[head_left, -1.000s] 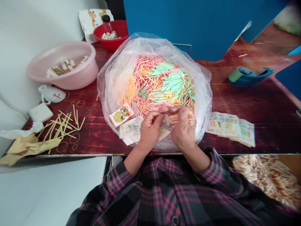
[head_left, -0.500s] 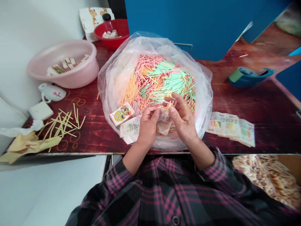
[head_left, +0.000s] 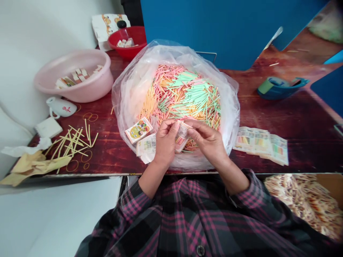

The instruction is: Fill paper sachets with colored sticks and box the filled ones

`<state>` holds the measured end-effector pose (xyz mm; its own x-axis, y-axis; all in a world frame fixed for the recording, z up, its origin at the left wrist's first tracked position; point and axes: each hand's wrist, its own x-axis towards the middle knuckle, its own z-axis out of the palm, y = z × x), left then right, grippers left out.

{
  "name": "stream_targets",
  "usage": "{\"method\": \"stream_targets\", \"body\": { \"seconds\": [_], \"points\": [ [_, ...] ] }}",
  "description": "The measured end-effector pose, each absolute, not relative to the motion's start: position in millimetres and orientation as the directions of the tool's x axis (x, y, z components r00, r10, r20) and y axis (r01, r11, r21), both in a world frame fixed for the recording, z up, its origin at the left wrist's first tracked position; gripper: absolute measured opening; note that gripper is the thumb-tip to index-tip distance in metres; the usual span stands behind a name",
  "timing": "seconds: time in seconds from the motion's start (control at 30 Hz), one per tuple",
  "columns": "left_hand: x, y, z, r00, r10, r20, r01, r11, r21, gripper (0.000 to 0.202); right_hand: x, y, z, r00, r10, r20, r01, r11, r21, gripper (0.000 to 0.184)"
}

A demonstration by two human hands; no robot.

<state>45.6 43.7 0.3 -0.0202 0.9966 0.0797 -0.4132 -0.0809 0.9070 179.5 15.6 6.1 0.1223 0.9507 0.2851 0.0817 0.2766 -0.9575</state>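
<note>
Packet of coloured sticks [head_left: 181,139] sits over the plastic bag [head_left: 125,94] near the counter [head_left: 250,112]'s front edge, left hand [head_left: 164,142] and right hand [head_left: 210,142] each with grip clamped at its top; a light, even pinch should avoid creasing it

Sticks [head_left: 183,93] pink, orange, mint green; basin [head_left: 92,93] pale pink; bowl [head_left: 130,53] red; shirt [head_left: 184,217] black plaid, magenta-lined.

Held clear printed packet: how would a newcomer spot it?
Find the big translucent plastic bag of thin coloured sticks. Over its near side, the bare left hand and right hand hold the small clear printed packet. Unlike its neighbours, it is held.
</note>
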Motion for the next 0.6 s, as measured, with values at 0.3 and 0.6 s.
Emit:
{"method": "stream_targets", "body": {
  "seconds": [0.3, 0.6],
  "points": [
    [33, 38, 0, 0.256, 0.966, -0.028, -0.257, 0.096, 0.962, 0.037, 185, 17, 15, 0.150, 0.988, 0.042, -0.075, 0.054, -0.996, 0.027],
    [27, 36, -5, 0.296, 0.950, -0.102, -0.017, 0.112, 0.994, 0.028, 178, 10, 8, 0.107, 0.990, 0.092, -0.002, 0.092, -0.996, 0.028]
  ]
}}
